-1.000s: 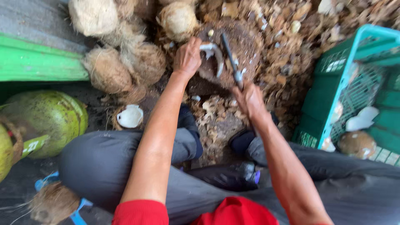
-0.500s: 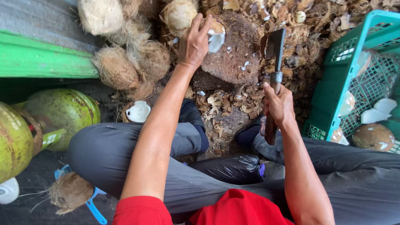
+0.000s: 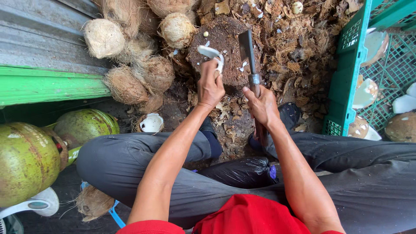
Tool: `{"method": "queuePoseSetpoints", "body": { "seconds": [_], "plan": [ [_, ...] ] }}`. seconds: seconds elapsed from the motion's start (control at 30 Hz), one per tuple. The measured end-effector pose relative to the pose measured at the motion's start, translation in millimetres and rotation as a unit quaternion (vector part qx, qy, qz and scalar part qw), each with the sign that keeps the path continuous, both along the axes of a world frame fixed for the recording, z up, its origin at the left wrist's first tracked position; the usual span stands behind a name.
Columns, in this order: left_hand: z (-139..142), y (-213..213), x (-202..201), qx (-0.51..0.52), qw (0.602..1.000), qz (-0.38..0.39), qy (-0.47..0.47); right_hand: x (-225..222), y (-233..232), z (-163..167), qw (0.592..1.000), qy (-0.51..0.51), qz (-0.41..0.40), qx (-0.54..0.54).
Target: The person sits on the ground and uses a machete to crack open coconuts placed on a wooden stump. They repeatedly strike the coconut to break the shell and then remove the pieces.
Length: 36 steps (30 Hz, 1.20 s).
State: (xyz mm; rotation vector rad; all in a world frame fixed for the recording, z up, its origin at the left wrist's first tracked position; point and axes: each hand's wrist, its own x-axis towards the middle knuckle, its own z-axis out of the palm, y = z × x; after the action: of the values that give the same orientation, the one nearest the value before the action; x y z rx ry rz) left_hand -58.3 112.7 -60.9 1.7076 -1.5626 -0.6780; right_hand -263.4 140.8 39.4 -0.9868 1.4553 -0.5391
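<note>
Hands: one cleaver (image 3: 248,52), one coconut piece (image 3: 211,53).

A knotted black plastic bag (image 3: 242,168) with a purple patch lies between the seated person's legs, and a yellow-green label strip (image 3: 73,154) sits on the green gas cylinder (image 3: 84,125) at left; no signs or screens show.
</note>
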Motion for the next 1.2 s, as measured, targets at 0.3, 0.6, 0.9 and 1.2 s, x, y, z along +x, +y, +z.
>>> {"method": "queuePoseSetpoints", "body": {
  "seconds": [0.3, 0.6, 0.9, 1.2],
  "plan": [
    [34.6, 7.1, 2.7, 0.073, 0.994, 0.014, -0.075, 11.2, 6.9, -8.7, 0.998, 0.033, 0.038, -0.03],
    [-22.6, 27.2, 23.1, -0.084, 0.944, -0.167, -0.272, 10.0, 8.2, -16.2, 0.999, -0.001, 0.045, -0.013],
    [-11.9, 14.5, 56.2, -0.073, 0.899, -0.167, -0.397, 0.5, 2.8, -11.4, 0.995, -0.097, 0.03, 0.012],
    [20.6, -5.2, 34.3, -0.094, 0.979, -0.13, -0.123, 0.9, 3.1, -6.7, 0.997, -0.081, 0.0, 0.004]
  ]
}}
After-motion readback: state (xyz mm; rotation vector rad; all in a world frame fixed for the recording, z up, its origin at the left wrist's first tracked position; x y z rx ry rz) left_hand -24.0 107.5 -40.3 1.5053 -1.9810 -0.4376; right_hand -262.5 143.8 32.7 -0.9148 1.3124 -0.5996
